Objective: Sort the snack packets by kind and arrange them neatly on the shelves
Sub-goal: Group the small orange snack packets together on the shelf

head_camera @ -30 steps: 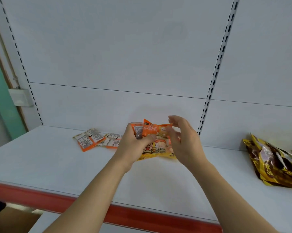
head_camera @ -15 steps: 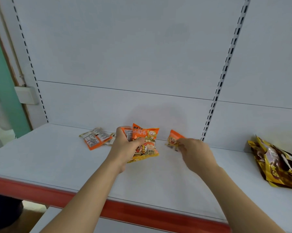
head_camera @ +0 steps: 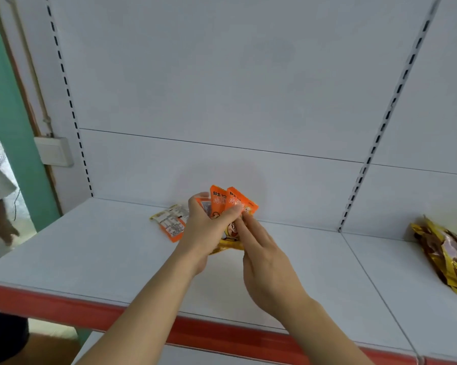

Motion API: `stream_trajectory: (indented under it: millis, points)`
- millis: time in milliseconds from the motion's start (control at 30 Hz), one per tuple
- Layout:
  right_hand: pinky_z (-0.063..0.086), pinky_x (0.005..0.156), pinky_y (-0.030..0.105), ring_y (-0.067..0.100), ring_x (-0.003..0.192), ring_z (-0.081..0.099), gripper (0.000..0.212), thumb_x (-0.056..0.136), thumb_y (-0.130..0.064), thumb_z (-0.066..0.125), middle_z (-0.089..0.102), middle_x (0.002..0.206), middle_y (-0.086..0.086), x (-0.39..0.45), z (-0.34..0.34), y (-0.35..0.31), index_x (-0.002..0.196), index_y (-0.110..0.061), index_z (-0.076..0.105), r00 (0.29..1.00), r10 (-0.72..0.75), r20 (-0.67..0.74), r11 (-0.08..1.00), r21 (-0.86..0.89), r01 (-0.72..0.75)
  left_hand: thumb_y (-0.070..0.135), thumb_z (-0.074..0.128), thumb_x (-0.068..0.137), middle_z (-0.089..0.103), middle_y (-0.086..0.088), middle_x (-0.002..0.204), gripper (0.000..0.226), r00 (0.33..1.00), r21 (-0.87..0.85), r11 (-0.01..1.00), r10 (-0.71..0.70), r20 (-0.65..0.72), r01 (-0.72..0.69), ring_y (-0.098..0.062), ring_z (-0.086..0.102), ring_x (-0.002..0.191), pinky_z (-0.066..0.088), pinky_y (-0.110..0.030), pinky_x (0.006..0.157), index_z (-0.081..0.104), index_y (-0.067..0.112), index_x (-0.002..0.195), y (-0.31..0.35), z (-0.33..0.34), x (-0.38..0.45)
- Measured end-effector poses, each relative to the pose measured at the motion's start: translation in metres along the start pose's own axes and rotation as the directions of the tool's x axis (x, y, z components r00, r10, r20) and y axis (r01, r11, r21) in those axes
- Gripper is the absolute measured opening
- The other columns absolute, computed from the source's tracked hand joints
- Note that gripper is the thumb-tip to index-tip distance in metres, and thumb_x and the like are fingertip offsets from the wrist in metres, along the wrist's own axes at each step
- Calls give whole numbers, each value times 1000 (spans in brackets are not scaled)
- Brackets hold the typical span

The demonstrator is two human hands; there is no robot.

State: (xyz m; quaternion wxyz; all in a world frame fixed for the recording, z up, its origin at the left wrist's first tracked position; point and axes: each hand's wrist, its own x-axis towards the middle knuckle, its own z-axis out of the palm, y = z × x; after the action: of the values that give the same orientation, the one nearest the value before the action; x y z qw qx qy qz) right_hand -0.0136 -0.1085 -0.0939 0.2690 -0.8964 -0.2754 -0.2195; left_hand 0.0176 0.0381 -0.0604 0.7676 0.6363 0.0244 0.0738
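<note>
My left hand (head_camera: 209,230) grips a fan of small orange and yellow snack packets (head_camera: 227,204) above the white shelf (head_camera: 90,248), its thumb pressed across their fronts. My right hand (head_camera: 264,262) is just right of the fan, its fingertips on the rightmost orange packet (head_camera: 242,202). More orange packets (head_camera: 172,223) of the same kind lie flat on the shelf behind and to the left of my left hand, label side up. A heap of gold and brown packets (head_camera: 448,259) lies on the shelf at the far right.
The shelf has a red front edge (head_camera: 51,306) and a white back panel with slotted uprights (head_camera: 375,143). A lower shelf shows under the red edge. A green wall and another person's arm (head_camera: 0,222) are at the far left.
My right hand, which had picked up a single orange packet to the right, has brought it back to the left. That packet now sits in the fan in my left hand.
</note>
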Motion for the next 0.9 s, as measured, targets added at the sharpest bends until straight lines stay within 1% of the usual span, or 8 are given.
stream_trajectory:
  millis: [133, 300, 400, 533, 633, 733, 833, 900]
  points:
    - [46, 105, 24, 11, 144, 37, 68, 88, -4, 27, 30, 161, -10, 16, 4, -21, 152, -23, 40, 992, -94, -81, 992, 79, 100, 32, 87, 82, 73, -2, 117, 66, 999, -53, 999, 2, 51, 1, -17, 77, 99, 65, -40, 80, 44, 25, 132, 2, -19, 4]
    - [39, 109, 20, 6, 139, 42, 52, 98, -4, 36, 39, 156, -8, 45, 24, -21, 144, -23, 51, 962, 207, -177, 960, 229, -164, 38, 79, 90, 71, 4, 115, 55, 988, 74, 993, 104, -112, -96, -16, 76, 97, 63, -39, 83, 45, 27, 132, 8, -60, 18]
    - [33, 114, 33, 21, 148, 28, 53, 101, -15, 45, 23, 164, 1, 65, 40, -11, 153, -19, 35, 935, 348, 60, 935, -94, -342, 36, 79, 90, 70, 3, 114, 55, 987, 77, 996, 60, -150, -49, -16, 76, 91, 62, -35, 70, 43, 25, 131, 9, -97, 26]
    - [30, 117, 43, 24, 151, 17, 62, 98, -36, 50, 24, 163, 0, 82, 63, 0, 155, -24, 28, 859, 386, 336, 902, -332, -276, 37, 78, 91, 67, 5, 114, 58, 992, 116, 993, -1, -125, 16, -12, 73, 90, 54, -27, 63, 38, 25, 132, 4, -127, 30]
    - [48, 95, 39, 27, 129, 48, 37, 100, -36, 47, 56, 134, -1, 86, 63, 1, 136, -30, 52, 874, 428, 231, 850, -432, -302, 39, 78, 91, 69, 4, 115, 58, 993, 126, 991, -26, -111, 40, -12, 74, 90, 55, -27, 65, 40, 24, 132, 1, -135, 32]
    - [47, 78, 34, 28, 107, 62, 25, 100, -33, 45, 68, 110, 0, 80, 49, -3, 117, -32, 64, 886, 457, 77, 771, -532, -351, 38, 76, 92, 68, 6, 114, 54, 995, 135, 990, -25, -97, 38, -11, 72, 90, 54, -26, 64, 39, 25, 130, 1, -135, 34]
    - [45, 61, 34, 29, 80, 63, 22, 100, -33, 49, 68, 81, 2, 75, 40, -17, 109, -27, 68, 901, 365, -236, 832, -352, -429, 38, 76, 93, 67, 8, 112, 53, 995, 161, 987, 9, -100, 8, -11, 72, 88, 57, -30, 68, 39, 28, 130, -1, -131, 34]
    - [46, 54, 34, 28, 70, 61, 22, 97, -30, 54, 65, 73, 1, 74, 47, -42, 112, -25, 71, 912, 202, -356, 931, -220, -292, 38, 77, 92, 68, 7, 114, 54, 995, 188, 982, 38, -91, -20, -14, 73, 92, 62, -38, 79, 41, 30, 132, -3, -124, 33]
